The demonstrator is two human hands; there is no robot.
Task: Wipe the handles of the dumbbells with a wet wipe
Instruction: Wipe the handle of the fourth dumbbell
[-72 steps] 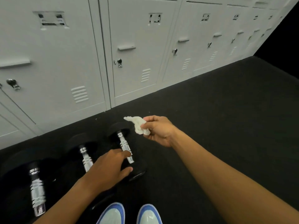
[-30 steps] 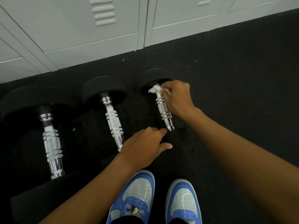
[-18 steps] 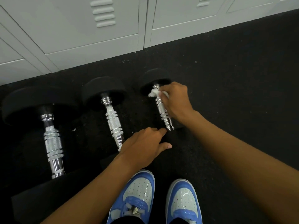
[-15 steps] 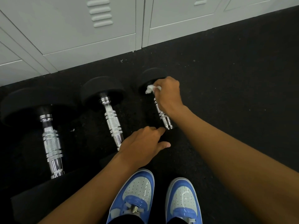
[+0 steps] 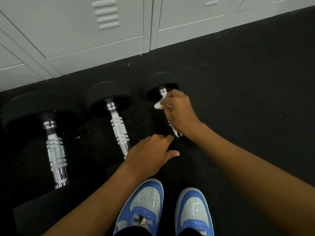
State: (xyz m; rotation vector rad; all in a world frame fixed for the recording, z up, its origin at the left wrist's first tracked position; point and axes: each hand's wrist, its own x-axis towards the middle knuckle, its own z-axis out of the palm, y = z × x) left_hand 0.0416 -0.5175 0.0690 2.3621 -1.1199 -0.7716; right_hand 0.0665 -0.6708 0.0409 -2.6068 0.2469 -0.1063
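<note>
Bare floor (image 5: 247, 99) lies right; lockers (image 5: 95, 41) wall off the far side.

white wipe (image 5: 158, 106), blue-white shoes (image 5: 144, 205)

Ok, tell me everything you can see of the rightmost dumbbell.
The rightmost dumbbell is the smallest of three and lies on the dark floor, its length running toward the lockers. Its heads are round and matt black, its handle ringed chrome. The right hand wraps the handle with a white wet wipe; the left hand rests on the near head.
</note>
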